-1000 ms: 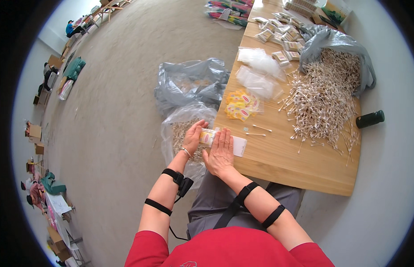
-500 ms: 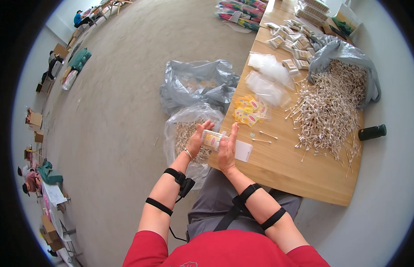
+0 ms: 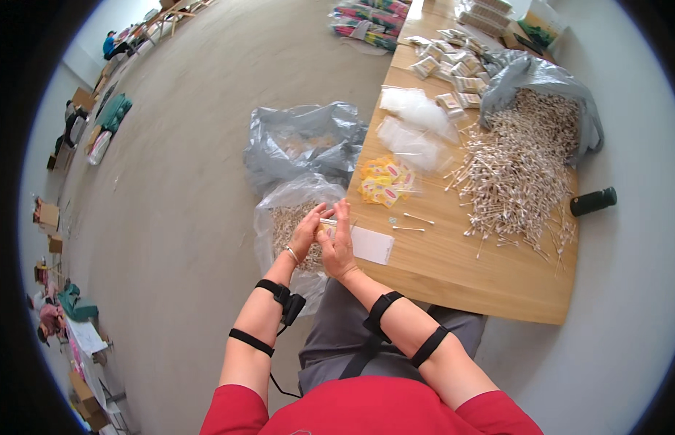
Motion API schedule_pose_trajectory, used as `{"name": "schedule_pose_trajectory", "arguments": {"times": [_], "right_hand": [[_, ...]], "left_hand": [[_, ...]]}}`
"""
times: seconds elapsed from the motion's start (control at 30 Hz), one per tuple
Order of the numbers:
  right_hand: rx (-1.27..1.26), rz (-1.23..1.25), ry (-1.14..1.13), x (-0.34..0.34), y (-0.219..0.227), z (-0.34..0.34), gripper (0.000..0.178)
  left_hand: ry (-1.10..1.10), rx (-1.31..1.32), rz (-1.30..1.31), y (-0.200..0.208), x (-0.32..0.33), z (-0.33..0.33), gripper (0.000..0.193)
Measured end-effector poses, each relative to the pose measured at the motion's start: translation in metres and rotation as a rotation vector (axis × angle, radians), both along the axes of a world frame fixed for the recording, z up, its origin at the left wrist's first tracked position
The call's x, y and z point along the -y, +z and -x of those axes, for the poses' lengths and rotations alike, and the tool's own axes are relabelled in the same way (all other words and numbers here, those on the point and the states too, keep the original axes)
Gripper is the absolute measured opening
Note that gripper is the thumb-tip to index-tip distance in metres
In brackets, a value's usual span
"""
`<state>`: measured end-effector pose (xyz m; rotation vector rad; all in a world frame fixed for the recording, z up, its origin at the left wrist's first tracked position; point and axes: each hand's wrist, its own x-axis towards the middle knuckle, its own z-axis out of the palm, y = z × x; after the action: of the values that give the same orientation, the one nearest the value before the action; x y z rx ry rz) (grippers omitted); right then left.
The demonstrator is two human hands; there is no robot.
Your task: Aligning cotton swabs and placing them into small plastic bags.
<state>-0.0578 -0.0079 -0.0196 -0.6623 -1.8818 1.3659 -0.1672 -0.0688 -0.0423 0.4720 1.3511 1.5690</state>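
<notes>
My left hand [image 3: 306,236] and my right hand [image 3: 340,246] are pressed close together at the table's near left corner. A small pack of cotton swabs [image 3: 327,227] with a yellow label is held between them, mostly covered by my fingers and palms. Just right of my right hand lies a white card [image 3: 372,246] on the wooden table [image 3: 453,272]. Two loose cotton swabs [image 3: 410,229] rest beyond the card. Yellow printed cards [image 3: 384,183] are piled farther off, beside clear plastic bags [image 3: 413,141].
A large heap of cotton swabs [image 3: 515,174] spills from a grey plastic bag [image 3: 587,116]. Finished-looking packs [image 3: 453,69] lie at the far side. A dark green cylinder [image 3: 593,201] stands out at the right edge. Left of the table sit a clear bag [image 3: 268,210] of swabs and a grey bag [image 3: 301,119].
My hands have closed in on the pack from both sides, and it is now mostly hidden. The whole view has shifted, so the table appears farther left.
</notes>
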Motion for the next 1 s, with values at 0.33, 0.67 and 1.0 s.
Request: {"name": "schedule_pose_trajectory", "arguments": {"times": [0.33, 0.67, 1.0], "right_hand": [[0.590, -0.561, -0.379, -0.109, 0.010, -0.129, 0.032], [0.475, -0.509, -0.299, -0.119, 0.007, -0.196, 0.021], [0.802, -0.445, -0.745, -0.166, 0.005, -0.178, 0.040]], "left_hand": [[0.270, -1.112, 0.208, 0.043, -0.043, -0.064, 0.042], [-0.013, -1.356, -0.056, 0.015, -0.086, -0.171, 0.007], [-0.146, -1.384, -0.082, 0.026, -0.091, -0.178, 0.005]]}}
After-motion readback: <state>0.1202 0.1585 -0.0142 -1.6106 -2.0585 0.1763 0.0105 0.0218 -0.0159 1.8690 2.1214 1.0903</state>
